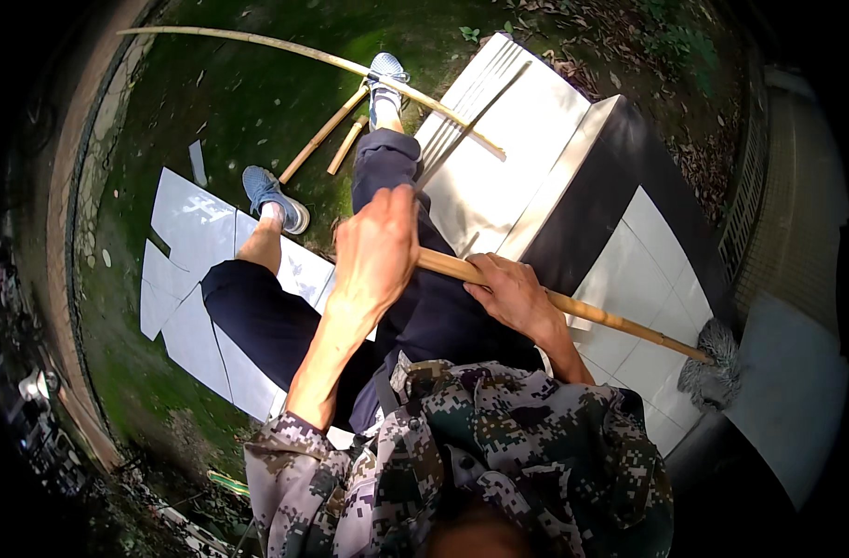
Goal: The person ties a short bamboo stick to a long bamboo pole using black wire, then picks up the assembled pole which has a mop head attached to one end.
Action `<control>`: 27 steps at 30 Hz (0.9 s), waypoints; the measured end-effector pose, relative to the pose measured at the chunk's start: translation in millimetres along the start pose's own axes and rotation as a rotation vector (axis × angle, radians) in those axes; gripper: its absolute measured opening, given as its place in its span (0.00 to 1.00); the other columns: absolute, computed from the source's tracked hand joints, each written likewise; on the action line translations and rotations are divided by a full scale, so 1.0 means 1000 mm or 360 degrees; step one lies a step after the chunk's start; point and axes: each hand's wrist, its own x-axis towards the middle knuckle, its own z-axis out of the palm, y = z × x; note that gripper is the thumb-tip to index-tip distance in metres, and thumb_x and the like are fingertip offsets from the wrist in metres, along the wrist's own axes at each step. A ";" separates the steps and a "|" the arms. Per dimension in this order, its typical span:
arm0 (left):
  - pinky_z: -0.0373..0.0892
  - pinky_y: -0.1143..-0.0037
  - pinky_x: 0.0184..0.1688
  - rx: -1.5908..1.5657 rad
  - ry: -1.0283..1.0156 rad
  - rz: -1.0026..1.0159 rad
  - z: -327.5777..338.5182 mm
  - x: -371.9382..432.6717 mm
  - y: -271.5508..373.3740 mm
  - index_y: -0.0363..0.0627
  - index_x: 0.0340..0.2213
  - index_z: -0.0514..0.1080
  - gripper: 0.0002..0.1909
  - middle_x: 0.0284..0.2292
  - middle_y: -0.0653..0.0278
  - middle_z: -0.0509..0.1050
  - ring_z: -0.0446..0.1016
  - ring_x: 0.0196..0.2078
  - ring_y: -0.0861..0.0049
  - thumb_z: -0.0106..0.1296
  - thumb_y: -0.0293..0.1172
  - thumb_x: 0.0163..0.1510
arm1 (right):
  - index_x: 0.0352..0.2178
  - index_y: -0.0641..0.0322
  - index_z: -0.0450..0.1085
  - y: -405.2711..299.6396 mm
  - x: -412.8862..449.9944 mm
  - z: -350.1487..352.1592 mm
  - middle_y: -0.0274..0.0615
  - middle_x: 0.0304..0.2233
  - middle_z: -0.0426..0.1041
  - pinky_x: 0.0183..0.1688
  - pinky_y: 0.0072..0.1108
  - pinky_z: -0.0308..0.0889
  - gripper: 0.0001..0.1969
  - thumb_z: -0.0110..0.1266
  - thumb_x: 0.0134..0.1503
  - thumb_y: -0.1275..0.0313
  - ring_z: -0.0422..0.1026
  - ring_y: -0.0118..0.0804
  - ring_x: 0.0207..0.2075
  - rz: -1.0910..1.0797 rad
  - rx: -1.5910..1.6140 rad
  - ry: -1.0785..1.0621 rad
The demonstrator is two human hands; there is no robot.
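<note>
My left hand [377, 244], slightly blurred, is curled over the left part of a bamboo pole [606, 317]; that stretch of the pole is hidden beneath it. Farther right along the same pole, my right hand [509, 291] wraps around it. At the pole's right end is a grey, shaggy mop head [712, 368], over pale tiles. Beyond my hands, a long thin bamboo stick [278, 43] passes across one blue shoe [387, 68], with its right end over a white stone step [529, 125]. Two shorter bamboo pieces [323, 136] [348, 145] lie on the mossy ground.
Cracked white slabs [208, 349] lie under and beside my left leg. The step has a raised edge [560, 174], a dark border and white tiles [648, 293] to the right. A narrow white strip [198, 162] lies on the ground. Dry leaves and a metal grating are at the upper right.
</note>
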 end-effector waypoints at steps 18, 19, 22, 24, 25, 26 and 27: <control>0.69 0.62 0.44 0.0135 -0.0430 0.0825 0.150 0.105 -0.032 0.32 0.36 0.71 0.12 0.34 0.46 0.73 0.73 0.38 0.56 0.49 0.28 0.51 | 0.46 0.72 0.67 -0.032 -0.037 0.018 0.52 0.42 0.70 0.51 0.30 0.65 0.21 0.59 0.48 0.82 0.70 0.47 0.46 -0.0077 0.0666 0.0455; 0.68 0.58 0.47 0.0254 -0.0729 0.0532 0.126 0.129 -0.047 0.32 0.35 0.72 0.11 0.36 0.46 0.73 0.73 0.41 0.53 0.48 0.27 0.52 | 0.45 0.72 0.68 -0.034 -0.050 0.019 0.50 0.42 0.71 0.51 0.29 0.65 0.19 0.58 0.50 0.82 0.71 0.45 0.46 0.0021 0.1107 0.0530; 0.67 0.61 0.51 0.0804 -0.0890 0.0361 0.106 0.172 -0.137 0.36 0.42 0.72 0.16 0.43 0.50 0.74 0.72 0.49 0.58 0.46 0.25 0.51 | 0.46 0.71 0.68 -0.030 -0.073 0.030 0.46 0.43 0.72 0.52 0.28 0.67 0.14 0.51 0.58 0.79 0.72 0.40 0.46 0.0548 0.2349 0.0368; 0.65 0.61 0.52 0.0877 -0.0899 0.0448 0.132 0.192 -0.163 0.39 0.47 0.69 0.20 0.46 0.51 0.72 0.70 0.51 0.57 0.47 0.29 0.51 | 0.48 0.70 0.67 -0.012 -0.092 0.042 0.45 0.46 0.70 0.54 0.31 0.66 0.14 0.48 0.61 0.77 0.70 0.40 0.49 0.0991 0.2809 0.0403; 0.63 0.60 0.53 0.0775 -0.0922 0.0452 0.142 0.203 -0.172 0.41 0.51 0.66 0.24 0.48 0.51 0.70 0.68 0.52 0.54 0.48 0.31 0.51 | 0.48 0.70 0.67 -0.007 -0.089 0.048 0.45 0.46 0.70 0.54 0.31 0.66 0.14 0.48 0.61 0.77 0.70 0.40 0.49 0.1007 0.2811 0.0539; 0.62 0.61 0.55 0.0742 -0.0768 0.0517 0.156 0.201 -0.184 0.42 0.55 0.62 0.29 0.53 0.51 0.66 0.65 0.55 0.54 0.50 0.30 0.50 | 0.49 0.68 0.66 -0.002 -0.085 0.050 0.45 0.47 0.69 0.56 0.32 0.64 0.14 0.48 0.61 0.76 0.69 0.40 0.50 0.1040 0.3058 0.0752; 0.61 0.61 0.57 0.0726 -0.0684 0.0635 0.167 0.201 -0.207 0.44 0.56 0.61 0.32 0.56 0.51 0.63 0.63 0.57 0.55 0.52 0.29 0.48 | 0.49 0.66 0.66 0.003 -0.082 0.050 0.44 0.49 0.68 0.57 0.32 0.62 0.15 0.48 0.61 0.75 0.68 0.39 0.52 0.1027 0.3261 0.1002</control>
